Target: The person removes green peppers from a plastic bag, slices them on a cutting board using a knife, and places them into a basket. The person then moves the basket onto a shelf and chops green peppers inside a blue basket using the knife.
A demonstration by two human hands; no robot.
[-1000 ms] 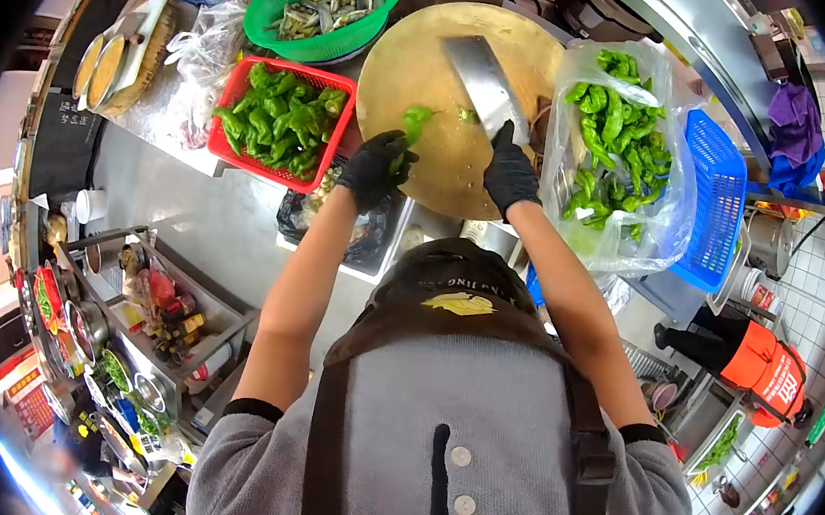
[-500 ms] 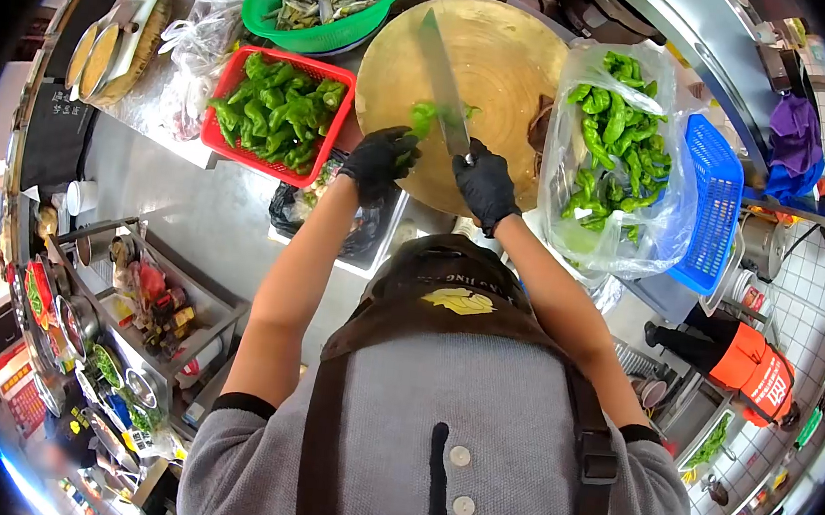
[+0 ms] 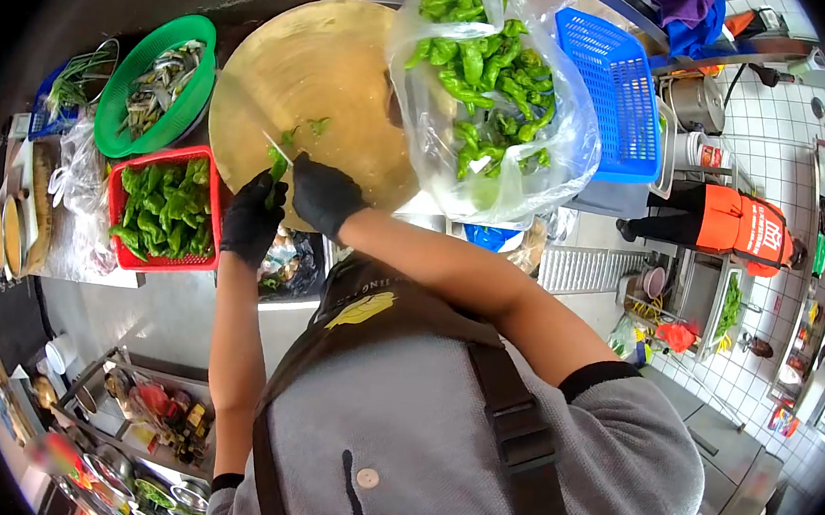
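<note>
- At the near-left edge of the round chopping board (image 3: 303, 52), a green pepper (image 3: 277, 165) is being gripped by the black-gloved left hand (image 3: 251, 216), fingers curled around its near end.
- Just to the right, the cleaver (image 3: 273, 142) is held in the right hand (image 3: 329, 198), fist closed; the handle is hidden by the glove.
- What a tight meeting point: the pepper is pointed far and slightly right from the left hand, the nearer of the two, and lies left and slightly far of the right.
- Across that long axis the blade is slanted, far-left from the right fist, seen almost edge-on; whether pepper is touched by steel cannot be told.
- Just beyond, to the right, a green scrap (image 3: 318, 126) is seen on the wood.
- Flanking it all, whole peppers are held left in a red basket (image 3: 171, 264) and right, farther off, in a clear plastic bag (image 3: 563, 158).
</note>
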